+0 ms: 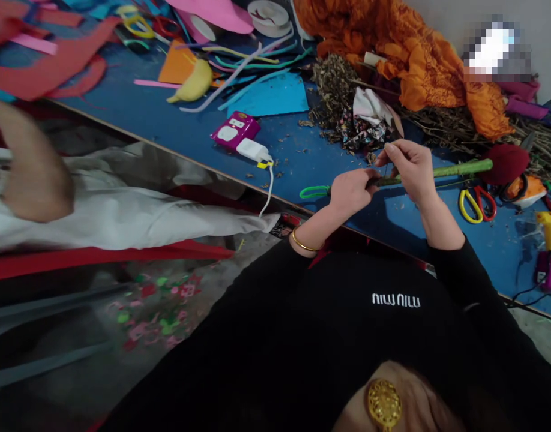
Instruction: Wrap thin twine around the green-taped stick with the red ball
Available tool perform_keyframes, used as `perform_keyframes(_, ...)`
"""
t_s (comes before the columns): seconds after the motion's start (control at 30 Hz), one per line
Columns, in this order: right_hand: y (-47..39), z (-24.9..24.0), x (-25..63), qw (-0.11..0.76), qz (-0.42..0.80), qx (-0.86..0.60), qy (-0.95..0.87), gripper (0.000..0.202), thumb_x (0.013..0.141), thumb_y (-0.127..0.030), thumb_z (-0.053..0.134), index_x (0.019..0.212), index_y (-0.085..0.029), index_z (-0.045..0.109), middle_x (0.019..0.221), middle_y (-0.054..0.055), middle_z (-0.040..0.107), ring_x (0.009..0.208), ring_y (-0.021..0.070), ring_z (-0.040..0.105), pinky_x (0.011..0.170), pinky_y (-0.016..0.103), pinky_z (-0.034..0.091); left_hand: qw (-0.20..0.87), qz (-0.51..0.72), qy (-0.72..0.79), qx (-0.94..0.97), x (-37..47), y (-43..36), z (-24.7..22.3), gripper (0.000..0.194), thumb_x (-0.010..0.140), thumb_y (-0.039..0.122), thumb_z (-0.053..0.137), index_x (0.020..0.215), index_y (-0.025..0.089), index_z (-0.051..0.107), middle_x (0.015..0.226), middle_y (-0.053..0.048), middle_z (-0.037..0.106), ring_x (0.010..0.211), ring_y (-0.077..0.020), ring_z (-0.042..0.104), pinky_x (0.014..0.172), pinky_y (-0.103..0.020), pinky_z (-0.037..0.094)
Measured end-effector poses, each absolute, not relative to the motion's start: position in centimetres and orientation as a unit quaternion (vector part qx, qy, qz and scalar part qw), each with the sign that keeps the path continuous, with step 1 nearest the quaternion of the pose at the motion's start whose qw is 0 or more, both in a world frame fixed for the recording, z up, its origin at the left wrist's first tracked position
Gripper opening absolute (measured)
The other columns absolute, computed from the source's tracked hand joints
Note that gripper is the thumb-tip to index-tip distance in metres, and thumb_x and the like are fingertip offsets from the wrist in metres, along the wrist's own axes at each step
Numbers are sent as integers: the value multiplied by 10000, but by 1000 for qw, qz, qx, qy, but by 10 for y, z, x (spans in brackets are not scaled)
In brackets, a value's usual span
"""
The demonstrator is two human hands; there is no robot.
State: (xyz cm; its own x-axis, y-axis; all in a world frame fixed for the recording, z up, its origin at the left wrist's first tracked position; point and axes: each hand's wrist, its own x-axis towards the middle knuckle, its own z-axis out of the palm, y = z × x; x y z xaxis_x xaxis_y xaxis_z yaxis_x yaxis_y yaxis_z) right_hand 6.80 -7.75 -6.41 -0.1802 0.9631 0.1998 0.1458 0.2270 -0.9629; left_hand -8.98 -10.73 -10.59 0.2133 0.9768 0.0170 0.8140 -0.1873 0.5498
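Note:
My left hand (351, 191) is closed around the near end of a brownish-green stem (460, 169) above the blue table. The stem thickens and turns light green toward the right, where its tip meets a dark red rounded thing (507, 164); I cannot tell whether they are joined. A green loop (314, 192) sticks out on the left side of that hand. My right hand (409, 168) is over the stem, thumb and forefinger pinched together. A thin dark strand seems to hang from the pinch, too fine to name. Yellow-and-red-handled scissors (477, 204) lie just right of my right wrist.
Dried plant stalks (334, 81) and orange cloth (406, 48) fill the back. A purple power strip (236, 130) with a white plug, a banana (194, 81) and coloured strips lie leftward. A yellow glue gun (550, 231) stands at right. Another person's arm (36, 162) is at far left.

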Motion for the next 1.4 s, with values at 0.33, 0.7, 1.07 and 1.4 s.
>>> perform_keyframes(0.33, -34, -98, 45, 463, 524, -501, -511, 386, 923, -458, 789, 694, -177, 660, 672, 17, 691, 620, 105, 703, 401, 177, 311, 147, 183, 605, 761, -83, -127, -105, 436, 977, 256, 534, 1381, 199, 688, 1119, -114, 819, 1024, -317, 765, 831, -365, 545)
perform_keyframes(0.7, -40, -91, 48, 406, 559, -510, -512, 369, 953, -351, 770, 658, -166, 647, 630, 27, 709, 526, 76, 650, 382, 172, 278, 146, 262, 538, 788, -86, -121, -129, 386, 954, 178, 513, 1240, 175, 773, 1212, -114, 820, 1129, -289, 758, 981, -393, 570)
perform_keyframes(1.07, -73, -21, 195, 384, 512, -516, -570, 242, 744, -335, 914, 783, -159, 752, 485, -57, 478, 380, 31, 324, 409, 257, 129, 169, 312, 565, 745, -127, -116, -101, 261, 902, 209, 728, 1139, 224, 838, 1165, -88, 847, 1112, -301, 790, 952, -394, 598)
perform_keyframes(1.4, -51, -22, 286, 663, 345, -549, -373, 195, 821, -73, 590, 765, -197, 730, 686, -10, 615, 385, 37, 219, 444, 309, 44, 165, 317, 573, 737, -170, -112, -86, 239, 885, 234, 760, 1107, 221, 847, 1126, -65, 855, 1049, -276, 799, 919, -355, 612)
